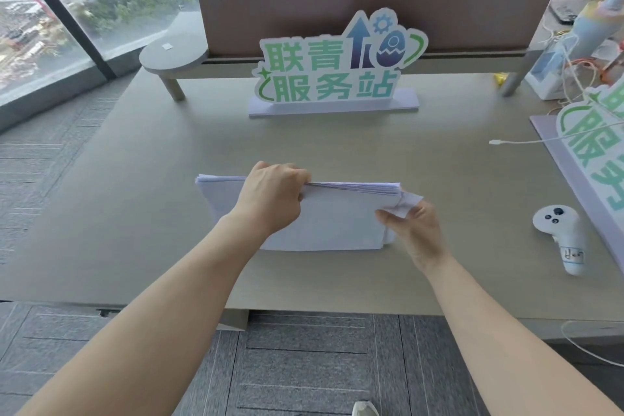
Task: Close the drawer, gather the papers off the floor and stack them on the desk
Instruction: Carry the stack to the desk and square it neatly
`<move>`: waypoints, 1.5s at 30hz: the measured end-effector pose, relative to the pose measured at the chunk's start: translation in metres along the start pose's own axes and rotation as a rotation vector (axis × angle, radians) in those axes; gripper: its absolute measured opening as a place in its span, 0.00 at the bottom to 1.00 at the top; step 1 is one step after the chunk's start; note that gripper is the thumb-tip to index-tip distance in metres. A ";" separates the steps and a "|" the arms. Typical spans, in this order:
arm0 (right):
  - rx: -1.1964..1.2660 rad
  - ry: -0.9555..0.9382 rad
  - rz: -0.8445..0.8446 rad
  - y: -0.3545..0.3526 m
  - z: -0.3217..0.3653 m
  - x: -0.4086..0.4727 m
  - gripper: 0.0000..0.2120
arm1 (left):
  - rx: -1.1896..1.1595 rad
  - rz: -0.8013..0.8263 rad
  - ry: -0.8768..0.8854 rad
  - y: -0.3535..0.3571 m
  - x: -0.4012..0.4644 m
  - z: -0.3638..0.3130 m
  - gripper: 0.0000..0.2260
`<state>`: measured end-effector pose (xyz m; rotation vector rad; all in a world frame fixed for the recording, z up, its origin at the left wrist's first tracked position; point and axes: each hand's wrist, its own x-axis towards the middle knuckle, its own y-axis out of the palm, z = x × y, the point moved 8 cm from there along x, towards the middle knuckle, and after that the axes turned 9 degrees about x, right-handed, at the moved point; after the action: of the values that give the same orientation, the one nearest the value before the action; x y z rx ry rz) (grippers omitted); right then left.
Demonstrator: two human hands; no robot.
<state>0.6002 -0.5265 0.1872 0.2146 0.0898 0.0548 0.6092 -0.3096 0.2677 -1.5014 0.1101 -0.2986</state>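
Head view: stack of papers [331, 216] stands tilted on its lower edge on the surface [152, 179], near the front edge, roughly centred. Left hand [271, 199] clamped over the top edge of the stack, fingers curled over the far side, thumb on the near face. Right hand [417, 230] at the stack's right end, thumb and fingers pinched on a loose folded sheet corner [408, 201] that sticks out from the pile. Top edges of the sheets fan slightly, not flush. Both forearms bare, reaching in from the front edge.

Behind the stack, toward the back edge: a standing sign [337, 67] with green characters, arrow and egg shape, on a flat white base. Behind it a divider panel [371, 0] on a raised shelf [175, 56] with a round left end. Right side of the surface: a white controller [560, 236] lying flat, well apart from the papers; a white cable [513, 142] with its plug end free; a second sign [594, 152] partly cut by the frame; box and tangled wires at the back right corner, details unclear.

Grey carpet floor [304, 365] below the front edge. Shoe tip [364, 409] at the bottom. Window [67, 10] along the left. Drawer can't be made out.
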 end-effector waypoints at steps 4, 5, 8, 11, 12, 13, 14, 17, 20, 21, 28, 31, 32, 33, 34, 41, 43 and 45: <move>0.034 0.008 0.026 0.008 0.004 0.003 0.13 | -0.032 -0.046 0.021 -0.004 0.003 -0.002 0.01; 0.033 0.005 0.021 0.009 0.004 0.005 0.12 | -0.038 -0.053 0.024 -0.005 0.004 -0.003 0.01; 0.034 0.000 0.000 0.013 0.003 0.006 0.11 | 0.003 -0.084 0.012 -0.006 0.004 0.000 0.02; 0.064 0.005 -0.024 0.009 0.002 0.005 0.10 | 0.076 -0.191 -0.098 -0.012 -0.002 0.020 0.08; 0.077 0.009 -0.031 0.008 0.001 0.004 0.10 | 0.067 -0.227 -0.164 -0.015 -0.007 0.031 0.10; 0.081 0.009 -0.037 0.006 0.001 0.004 0.10 | 0.044 -0.244 -0.234 -0.015 -0.011 0.043 0.12; 0.080 0.008 -0.043 0.004 0.001 0.003 0.10 | 0.007 -0.246 -0.307 -0.015 -0.017 0.055 0.14; 0.073 0.003 -0.041 0.003 0.001 0.003 0.10 | -0.195 -0.240 -0.519 -0.006 -0.035 0.090 0.29; 0.069 -0.005 -0.036 0.002 0.001 0.001 0.10 | -0.602 -0.240 -0.647 0.020 -0.049 0.111 0.45; 0.062 -0.011 -0.035 0.002 0.000 0.001 0.10 | -0.795 -0.217 -0.696 0.034 -0.054 0.115 0.48; 0.029 -0.019 -0.009 0.003 0.000 0.005 0.11 | -1.309 -0.130 -0.790 0.083 -0.073 0.118 0.34; 0.002 -0.026 0.008 0.011 -0.001 0.007 0.12 | -1.364 -0.163 -0.796 0.084 -0.077 0.115 0.20; -0.008 -0.031 -0.004 0.013 -0.001 0.007 0.12 | -1.384 -0.181 -0.792 0.084 -0.078 0.113 0.17; -0.016 -0.039 -0.021 0.013 -0.002 0.008 0.12 | -1.402 -0.192 -0.787 0.083 -0.078 0.112 0.15; -0.027 -0.054 -0.040 0.013 -0.002 0.008 0.11 | -1.419 -0.201 -0.777 0.081 -0.078 0.109 0.14; -0.048 -0.194 -0.196 0.007 0.012 0.002 0.09 | -1.469 -0.331 -0.720 0.059 -0.068 0.101 0.13; -0.087 -0.136 -0.186 0.006 -0.001 0.001 0.10 | -1.467 -0.274 -0.737 0.070 -0.073 0.097 0.17; -0.123 -0.048 -0.169 0.004 -0.019 -0.001 0.10 | -1.459 -0.197 -0.766 0.086 -0.079 0.093 0.18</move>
<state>0.5972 -0.5187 0.1700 0.0845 0.0566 -0.1126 0.5684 -0.1955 0.1807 -2.9707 -0.5581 0.3322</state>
